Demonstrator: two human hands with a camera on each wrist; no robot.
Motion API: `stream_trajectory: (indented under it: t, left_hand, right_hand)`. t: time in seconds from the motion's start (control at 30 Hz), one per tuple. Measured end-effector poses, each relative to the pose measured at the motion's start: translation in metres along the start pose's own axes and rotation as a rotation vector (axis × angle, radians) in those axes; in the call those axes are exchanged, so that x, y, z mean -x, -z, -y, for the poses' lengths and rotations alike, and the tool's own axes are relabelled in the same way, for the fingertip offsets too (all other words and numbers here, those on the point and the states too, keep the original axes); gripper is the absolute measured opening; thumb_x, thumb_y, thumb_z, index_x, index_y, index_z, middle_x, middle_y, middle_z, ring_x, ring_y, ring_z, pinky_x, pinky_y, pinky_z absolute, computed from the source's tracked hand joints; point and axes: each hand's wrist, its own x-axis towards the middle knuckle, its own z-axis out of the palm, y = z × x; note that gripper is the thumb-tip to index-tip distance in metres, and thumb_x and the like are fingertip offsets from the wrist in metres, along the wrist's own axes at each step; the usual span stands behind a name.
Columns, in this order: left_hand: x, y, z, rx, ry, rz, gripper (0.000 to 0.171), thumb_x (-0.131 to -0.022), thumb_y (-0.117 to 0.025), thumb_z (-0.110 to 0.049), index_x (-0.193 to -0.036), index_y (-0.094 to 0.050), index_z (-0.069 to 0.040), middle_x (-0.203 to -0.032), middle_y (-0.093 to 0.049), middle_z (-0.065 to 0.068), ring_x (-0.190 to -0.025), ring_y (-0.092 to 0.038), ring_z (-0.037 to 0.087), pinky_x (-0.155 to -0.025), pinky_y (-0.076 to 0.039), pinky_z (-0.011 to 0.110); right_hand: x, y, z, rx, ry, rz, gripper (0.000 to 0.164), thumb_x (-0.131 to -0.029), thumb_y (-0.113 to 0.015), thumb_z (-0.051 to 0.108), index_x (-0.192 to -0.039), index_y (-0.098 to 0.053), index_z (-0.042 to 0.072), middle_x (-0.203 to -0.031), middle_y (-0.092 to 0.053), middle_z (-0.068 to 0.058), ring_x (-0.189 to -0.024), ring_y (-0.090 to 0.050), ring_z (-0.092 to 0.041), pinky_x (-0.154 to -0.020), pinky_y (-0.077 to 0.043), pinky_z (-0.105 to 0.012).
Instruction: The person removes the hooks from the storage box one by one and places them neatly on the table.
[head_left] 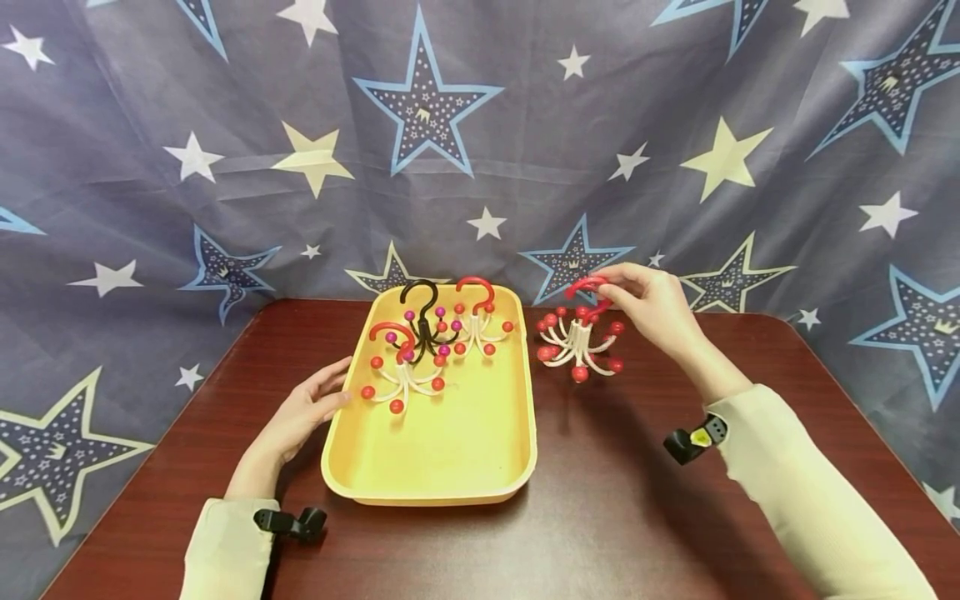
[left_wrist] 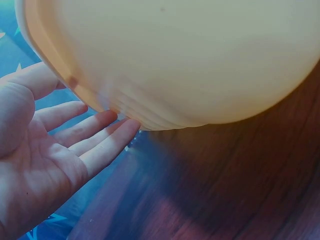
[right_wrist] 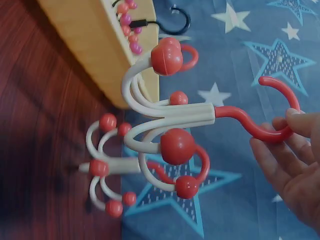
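My right hand (head_left: 652, 304) pinches the red hook of a multi-arm hanger (right_wrist: 190, 114), whose white curved arms end in red balls. It hangs to the right of a yellow tray (head_left: 487, 450). Behind it in the right wrist view, a second red-and-white hanger (right_wrist: 117, 165) stands on the table; the two overlap in the head view. At the tray's left side, my left hand (head_left: 303, 408) touches the outer wall with fairly straight fingers (left_wrist: 107, 150). Inside the tray are two more red-hooked hangers (head_left: 405, 379) and a black hanger (head_left: 424, 329) with purple balls.
The dark reddish-brown table (head_left: 600, 517) extends around the tray. A grey cloth (head_left: 525, 167) printed with stars hangs along the table's back and sides. The tray's raised rim (head_left: 536, 400) lies between its contents and the hanger on the right.
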Motion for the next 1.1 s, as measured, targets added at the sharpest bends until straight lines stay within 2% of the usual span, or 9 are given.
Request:
stream_trajectory:
  t: [0.3,0.37,0.6,0.77,0.97,1.1]
  left_hand:
    - [0.0,0.0,0.001,0.002,-0.009,0.003,0.063,-0.091,-0.053,-0.013,-0.144,-0.021,-0.005,-0.14,-0.033,0.025,-0.099,-0.058,0.004,-0.079,-0.05,0.022]
    - [0.0,0.001,0.001,0.006,-0.01,0.002,0.063,-0.091,-0.053,-0.013,-0.144,-0.021,-0.005,-0.14,-0.033,0.025,-0.1,-0.058,0.005,-0.079,-0.05,0.022]
    - [0.0,0.0,0.001,0.008,-0.01,0.005,0.063,-0.091,-0.054,-0.013,-0.144,-0.021,-0.005,-0.14,-0.032,0.026,-0.1,-0.058,0.005,-0.079,-0.05,0.023]
    - [0.0,0.0,-0.001,0.005,-0.004,0.002,0.063,-0.091,-0.054,-0.013,-0.144,-0.021,-0.006,-0.14,-0.032,0.026,-0.099,-0.058,0.005,-0.079,-0.05,0.022]
    - [0.0,0.0,0.0,0.007,-0.007,0.003,0.063,-0.091,-0.054,-0.013,-0.144,-0.021,-0.005,-0.14,-0.032,0.026,-0.099,-0.059,0.005,-0.079,-0.05,0.023]
    - [-0.001,0.001,0.002,0.011,-0.012,0.009,0.063,-0.091,-0.053,-0.013,-0.144,-0.021,-0.005,-0.14,-0.032,0.026,-0.1,-0.058,0.005,-0.079,-0.05,0.023]
  right_hand:
    - [0.01,0.025,-0.026,0.106,-0.046,-0.067,0.02,-0.084,-0.065,0.016,-0.102,-0.068,0.009,-0.09,-0.07,-0.012,-0.069,-0.065,-0.004,-0.06,-0.048,-0.012]
    - [0.012,0.029,-0.031,0.145,-0.054,-0.077,0.019,-0.084,-0.065,0.016,-0.101,-0.068,0.01,-0.088,-0.07,-0.01,-0.068,-0.065,-0.005,-0.059,-0.046,-0.011]
    - [0.014,0.04,-0.049,0.228,-0.078,-0.111,0.017,-0.083,-0.066,0.015,-0.099,-0.068,0.01,-0.084,-0.07,-0.013,-0.06,-0.057,0.009,-0.051,-0.038,-0.013]
    - [0.013,0.045,-0.06,0.271,-0.095,-0.148,0.016,-0.083,-0.065,0.015,-0.098,-0.068,0.01,-0.084,-0.069,-0.012,-0.059,-0.056,0.007,-0.05,-0.037,-0.014]
    - [0.012,0.049,-0.073,0.3,-0.12,-0.152,0.019,-0.085,-0.063,0.017,-0.1,-0.067,0.008,-0.088,-0.069,-0.015,-0.056,-0.048,0.014,-0.05,-0.036,-0.014]
    - [0.011,0.05,-0.08,0.307,-0.147,-0.16,0.019,-0.085,-0.062,0.016,-0.102,-0.067,0.007,-0.089,-0.068,-0.016,-0.054,-0.048,0.015,-0.05,-0.037,-0.011]
